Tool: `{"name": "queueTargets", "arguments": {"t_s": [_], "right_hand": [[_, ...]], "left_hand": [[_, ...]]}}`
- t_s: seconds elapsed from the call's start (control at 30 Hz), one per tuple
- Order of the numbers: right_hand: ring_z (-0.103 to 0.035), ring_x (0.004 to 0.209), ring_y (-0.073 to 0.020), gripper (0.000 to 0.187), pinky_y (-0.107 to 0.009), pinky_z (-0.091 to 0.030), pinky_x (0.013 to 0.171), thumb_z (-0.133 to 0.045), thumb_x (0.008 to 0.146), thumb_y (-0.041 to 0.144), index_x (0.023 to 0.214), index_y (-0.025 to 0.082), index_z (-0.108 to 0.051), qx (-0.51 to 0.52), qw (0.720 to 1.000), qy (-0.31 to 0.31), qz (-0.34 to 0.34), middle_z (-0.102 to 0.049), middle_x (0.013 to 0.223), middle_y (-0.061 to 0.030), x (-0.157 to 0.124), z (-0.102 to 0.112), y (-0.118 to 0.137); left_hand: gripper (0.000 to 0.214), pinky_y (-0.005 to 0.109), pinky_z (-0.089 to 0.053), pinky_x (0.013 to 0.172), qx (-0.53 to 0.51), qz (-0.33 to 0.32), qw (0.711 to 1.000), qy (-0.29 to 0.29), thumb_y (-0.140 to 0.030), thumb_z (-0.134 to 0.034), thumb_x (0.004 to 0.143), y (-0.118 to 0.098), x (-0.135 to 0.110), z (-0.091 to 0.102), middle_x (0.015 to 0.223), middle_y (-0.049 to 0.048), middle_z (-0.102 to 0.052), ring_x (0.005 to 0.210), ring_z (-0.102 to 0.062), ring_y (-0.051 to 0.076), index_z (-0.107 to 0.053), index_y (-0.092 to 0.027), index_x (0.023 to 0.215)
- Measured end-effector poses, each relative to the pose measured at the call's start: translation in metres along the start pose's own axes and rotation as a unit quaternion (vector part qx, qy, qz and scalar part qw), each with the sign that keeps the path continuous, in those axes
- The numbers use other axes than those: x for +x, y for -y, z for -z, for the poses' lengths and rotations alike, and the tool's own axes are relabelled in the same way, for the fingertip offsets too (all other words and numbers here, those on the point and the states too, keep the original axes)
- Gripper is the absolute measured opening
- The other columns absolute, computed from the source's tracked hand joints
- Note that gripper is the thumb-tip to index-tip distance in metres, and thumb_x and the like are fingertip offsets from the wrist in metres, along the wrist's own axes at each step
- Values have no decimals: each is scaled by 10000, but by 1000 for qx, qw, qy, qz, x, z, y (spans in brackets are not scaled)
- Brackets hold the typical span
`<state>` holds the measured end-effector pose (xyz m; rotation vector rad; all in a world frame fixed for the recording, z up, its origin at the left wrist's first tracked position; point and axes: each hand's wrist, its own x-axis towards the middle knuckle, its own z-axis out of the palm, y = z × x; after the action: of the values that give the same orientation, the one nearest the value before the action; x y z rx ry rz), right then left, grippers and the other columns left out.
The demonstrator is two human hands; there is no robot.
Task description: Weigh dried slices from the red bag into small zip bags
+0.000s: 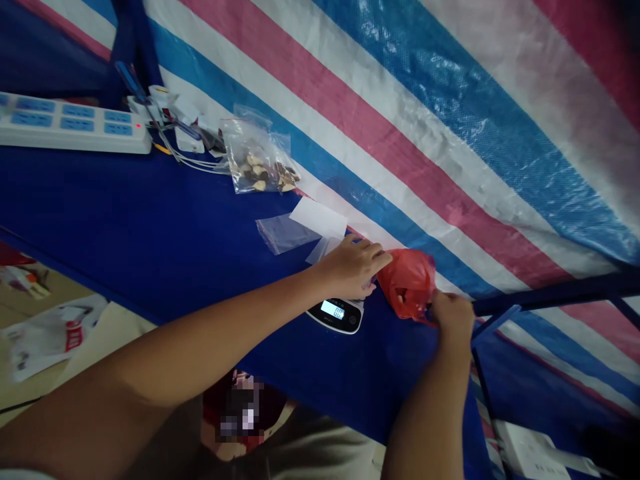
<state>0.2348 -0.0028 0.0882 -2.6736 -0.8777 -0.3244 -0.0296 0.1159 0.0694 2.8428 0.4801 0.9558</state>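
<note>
My left hand (353, 268) is above a small digital scale (341, 316) with a lit display, its fingers bent and pointing at a red plastic bag (409, 283). A bit of clear, purplish material shows by its thumb; I cannot make out what it is. My right hand (453, 312) is closed on the near right edge of the red bag, which stands crumpled and partly open with dark contents just visible. Much of the scale's platform is hidden under my left hand. Beyond that hand lie a white card (319, 217) and a flat clear zip bag (286, 233).
Clear bags holding dried pieces (257, 170) lie at the back beside white cables (200, 162) and a power strip (75, 127). A striped tarp (380, 127) rises behind the blue table (150, 220). A white carrier bag (55, 337) is on the floor at left.
</note>
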Motion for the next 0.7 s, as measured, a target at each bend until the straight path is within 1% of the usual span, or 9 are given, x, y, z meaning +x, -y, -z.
{"name": "queueTargets", "arguments": {"t_s": [0.07, 0.13, 0.17, 0.23, 0.3, 0.37, 0.47, 0.57, 0.7], "right_hand": [[-668, 826, -315, 284, -405, -501, 742, -523, 876, 333, 882, 128, -720, 79, 989, -109, -60, -706, 795, -160, -5, 9, -3], [-624, 718, -261, 226, -364, -486, 673, -508, 844, 351, 824, 183, -658, 227, 950, -205, -68, -663, 723, -86, -16, 11, 12], [-595, 663, -232, 204, -343, -476, 640, -501, 839, 364, 787, 205, -619, 301, 926, -223, -47, -624, 672, -49, -24, 10, 25], [-554, 615, -198, 208, -321, -457, 622, -512, 843, 392, 757, 217, -585, 369, 906, -206, 34, -580, 632, -15, -43, 7, 55], [-543, 620, -183, 270, -309, -445, 629, -539, 873, 450, 753, 212, -583, 356, 911, -172, 118, -585, 646, -11, -63, 5, 81], [-551, 634, -176, 331, -302, -437, 631, -557, 905, 505, 774, 202, -587, 338, 915, -154, 155, -610, 685, -21, -80, 5, 99], [-573, 634, -172, 396, -293, -436, 609, -552, 937, 556, 813, 184, -609, 341, 918, -103, 176, -640, 723, -41, -92, 6, 106], [-598, 628, -174, 451, -287, -451, 582, -530, 950, 595, 862, 167, -641, 378, 907, -45, 180, -668, 750, -57, -94, 6, 105], [-584, 612, -167, 500, -284, -453, 577, -520, 955, 623, 847, 162, -681, 380, 905, -18, 193, -657, 695, -42, -94, 7, 104]], "left_hand": [[465, 456, -395, 1007, -7, -1, 1000, 1, -334, -657, 866, -1, 0, 0, 1236, 116, -645, 1108, -600, 281, -546, -161, 1284], [489, 450, -402, 997, -17, -3, 1000, -1, -350, -658, 868, -3, 0, 0, 1241, 117, -645, 1113, -600, 280, -536, -157, 1301], [501, 447, -405, 989, -22, -4, 1000, -2, -354, -656, 871, -5, 0, -1, 1244, 117, -645, 1119, -600, 280, -529, -155, 1312], [511, 440, -412, 972, -31, 0, 1000, -7, -355, -646, 876, -9, 0, -1, 1245, 120, -645, 1129, -599, 281, -518, -146, 1325], [507, 435, -417, 953, -37, 13, 999, -13, -345, -637, 877, -14, 0, -3, 1234, 125, -647, 1126, -601, 282, -514, -133, 1320], [503, 437, -419, 944, -43, 26, 999, -17, -320, -633, 869, -19, 0, -4, 1210, 127, -652, 1111, -606, 283, -507, -122, 1313], [503, 449, -420, 924, -43, 34, 998, -17, -275, -623, 857, -25, -1, -6, 1186, 140, -656, 1076, -614, 290, -490, -109, 1313], [468, 450, -423, 907, -45, 54, 997, -12, -271, -613, 861, -27, -1, -5, 1170, 145, -658, 1048, -623, 291, -496, -106, 1283], [435, 435, -423, 901, -50, 69, 996, -8, -285, -602, 881, -25, -1, -5, 1174, 128, -661, 1046, -626, 280, -496, -126, 1271]]}}
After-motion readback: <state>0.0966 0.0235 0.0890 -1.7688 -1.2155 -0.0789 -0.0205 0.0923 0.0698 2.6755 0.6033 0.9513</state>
